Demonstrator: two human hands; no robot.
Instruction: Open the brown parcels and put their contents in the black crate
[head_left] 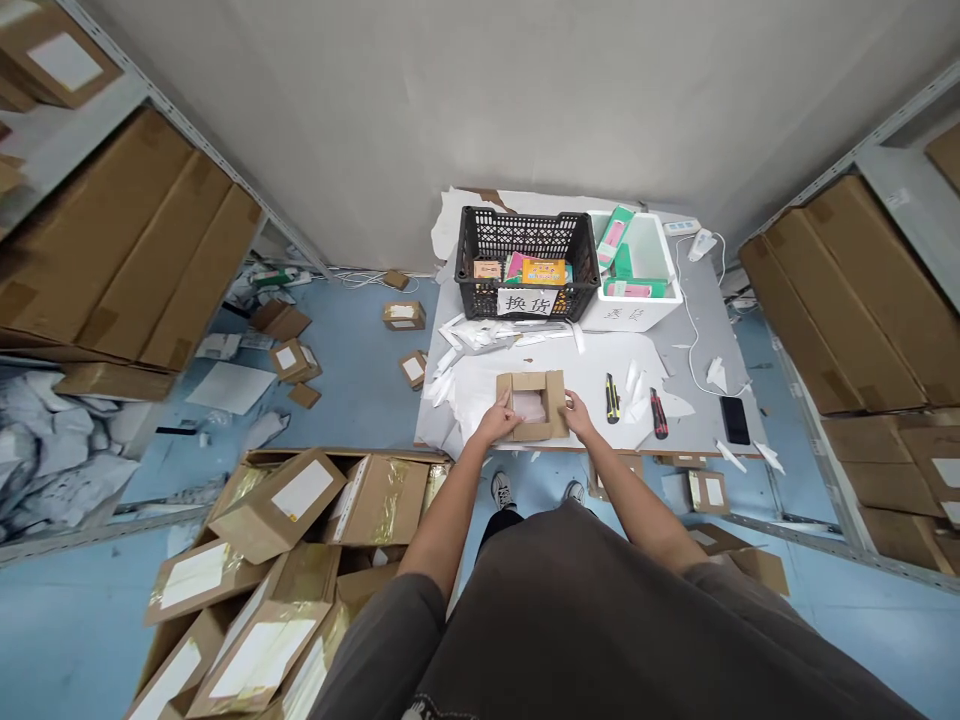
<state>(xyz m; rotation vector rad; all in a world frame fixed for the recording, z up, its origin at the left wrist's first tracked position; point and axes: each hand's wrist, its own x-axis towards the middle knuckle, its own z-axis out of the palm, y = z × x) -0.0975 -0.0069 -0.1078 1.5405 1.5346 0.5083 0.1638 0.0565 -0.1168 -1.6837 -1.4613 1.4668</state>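
A small cardboard box (555,405) stands on the table with its flaps folded out and its top open. Something pale pink (529,404) lies inside; I cannot make out what it is. My left hand (496,420) is closed on the box's left side, its thumb at the inner edge. At the right flap, my right hand (577,415) pinches the cardboard. To the right of the box lie a yellow and black box cutter (613,398) and a red and black box cutter (658,413).
A black crate (527,300) and a white bin (630,315) holding packaged goods stand at the table's back. Paper scraps (487,335) and a phone (735,420) lie on the tabletop. Taped cartons (277,510) fill a large box at lower left; shelves flank both sides.
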